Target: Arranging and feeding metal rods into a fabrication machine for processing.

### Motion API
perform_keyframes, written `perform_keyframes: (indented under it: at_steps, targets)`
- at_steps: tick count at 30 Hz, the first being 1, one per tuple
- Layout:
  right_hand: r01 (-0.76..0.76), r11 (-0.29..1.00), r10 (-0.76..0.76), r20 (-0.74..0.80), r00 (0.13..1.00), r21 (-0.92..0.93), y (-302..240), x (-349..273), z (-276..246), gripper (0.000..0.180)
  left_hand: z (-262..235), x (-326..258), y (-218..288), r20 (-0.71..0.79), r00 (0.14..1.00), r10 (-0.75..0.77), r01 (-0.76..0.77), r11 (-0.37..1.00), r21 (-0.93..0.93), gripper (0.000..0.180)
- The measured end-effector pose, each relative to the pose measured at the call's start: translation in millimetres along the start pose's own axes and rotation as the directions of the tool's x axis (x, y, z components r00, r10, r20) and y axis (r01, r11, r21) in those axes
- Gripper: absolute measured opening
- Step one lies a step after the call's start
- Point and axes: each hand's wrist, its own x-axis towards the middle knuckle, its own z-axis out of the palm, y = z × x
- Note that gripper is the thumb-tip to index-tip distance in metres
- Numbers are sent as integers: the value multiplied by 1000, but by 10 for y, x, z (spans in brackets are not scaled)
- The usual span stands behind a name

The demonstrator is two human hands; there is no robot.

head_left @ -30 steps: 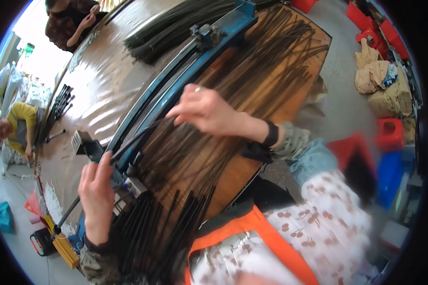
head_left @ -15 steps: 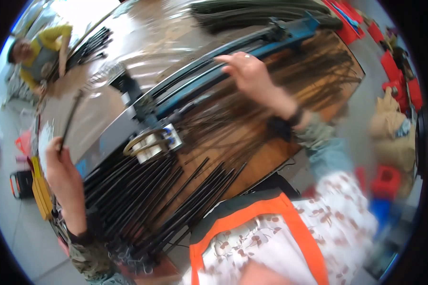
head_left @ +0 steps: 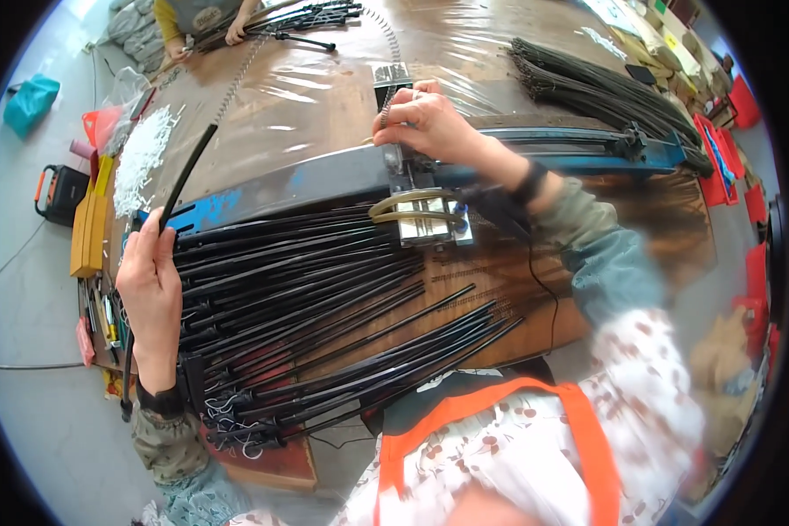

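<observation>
My left hand (head_left: 152,285) is closed round a black tube (head_left: 188,174) that slants up and to the right. A thin metal coil spring (head_left: 239,81) comes out of the tube's upper end and rises toward the far side. Another stretch of coil curves down toward my right hand (head_left: 430,124); it looks like the same spring. That hand pinches the coil just above a metal clamping fixture (head_left: 425,217) with a beige hose looped over it. Many black tubes (head_left: 298,263) lie side by side between my hands and my apron, some with white strings at their near ends.
A long blue rail (head_left: 552,147) runs right from the fixture. Dark wires or springs (head_left: 587,83) lie bundled at the far right. White sticks (head_left: 149,153) are heaped at the left, near a yellow box (head_left: 89,232). Across the table, a co-worker's hands (head_left: 237,31) are by black rods.
My right hand has come left from over the rail to the fixture and now pinches the spring. My left hand still holds the tube. The view has swung, moving the co-worker toward the top edge.
</observation>
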Motion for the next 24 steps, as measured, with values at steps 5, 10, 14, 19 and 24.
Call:
perform_keyframes:
  at_steps: [5,10,14,19,24]
  targets:
    - [11,994,19,260,965,-112,-124,159,37,15,143,-22,4,71,996,-63,66,997,-50,27]
    - [78,876,-81,15,997,-477,240,-243,-331,6,376,152,2,72,996,-49,56,993,-102,31]
    - [-42,698,19,-40,999,-715,608,-1250,-1161,8,621,219,-45,147,989,0,9,998,-62,29]
    - [-202,533,265,-64,962,-822,805,-2027,-2090,10,1523,673,646,146,936,320,-274,925,-264,25]
    - [-283,594,340,-83,937,-753,1065,-2360,-2147,12,1896,816,982,183,940,290,-233,931,-280,23]
